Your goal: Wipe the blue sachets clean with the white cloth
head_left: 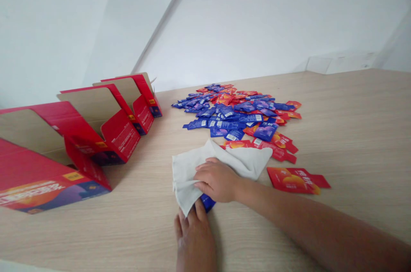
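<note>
A white cloth (189,163) lies spread over part of the wooden table, its right end covering some red packets (237,144). On top of it my right hand (218,180) presses down, fingers bent against the fabric. Below, my left hand (195,229) touches a blue packet (208,202) that pokes out from under the cloth; its fingertips are partly hidden by the cloth's edge. The fingers of that hand lie flat and slightly apart. To the right of my right hand is a single red packet (293,180).
Several open red boxes (86,190) stand in a row along the left side. A pile of blue and red packets (227,113) covers the table's (353,126) middle back. Behind the table is a white wall (257,19).
</note>
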{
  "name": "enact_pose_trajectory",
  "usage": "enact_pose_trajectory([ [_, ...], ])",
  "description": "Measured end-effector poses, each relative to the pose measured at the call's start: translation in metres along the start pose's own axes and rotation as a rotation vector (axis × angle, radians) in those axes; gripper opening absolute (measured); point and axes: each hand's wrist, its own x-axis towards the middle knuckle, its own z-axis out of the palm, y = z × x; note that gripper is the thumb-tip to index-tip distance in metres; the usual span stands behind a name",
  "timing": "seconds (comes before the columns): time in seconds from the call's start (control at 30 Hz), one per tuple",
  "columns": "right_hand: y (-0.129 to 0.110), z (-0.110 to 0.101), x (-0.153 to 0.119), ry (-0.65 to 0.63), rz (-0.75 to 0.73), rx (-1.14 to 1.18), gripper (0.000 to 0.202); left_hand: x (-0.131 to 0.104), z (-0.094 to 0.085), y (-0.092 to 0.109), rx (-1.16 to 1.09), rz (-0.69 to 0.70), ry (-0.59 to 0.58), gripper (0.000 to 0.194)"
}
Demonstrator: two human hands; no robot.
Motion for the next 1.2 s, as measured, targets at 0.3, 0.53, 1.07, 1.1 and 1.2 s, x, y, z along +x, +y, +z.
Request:
enact_pose_trajectory([
  [0.3,0.003,-0.003,-0.003,0.144,0.005,0.011,0.021,0.001,0.006,-0.001,0.018,0.001,0.035,0.049],
  [0.53,-0.002,-0.001,-0.002,0.025,-0.068,0.027,0.019,0.0,0.002,-0.001,-0.02,0.013,-0.008,0.051],
  [1.07,-0.001,-0.003,-0.004,0.093,-0.107,0.047,0.017,0.0,0.006,-0.002,0.003,0.005,0.008,0.048],
  [1.1,-0.001,-0.003,-0.004,0.059,-0.12,0.05,0.017,0.0,0.004,-0.002,-0.011,0.018,-0.006,0.049],
  [1.2,-0.001,-0.002,-0.002,0.012,-0.066,0.03,0.019,0.0,-0.002,0.0,-0.004,0.012,-0.012,0.051],
])
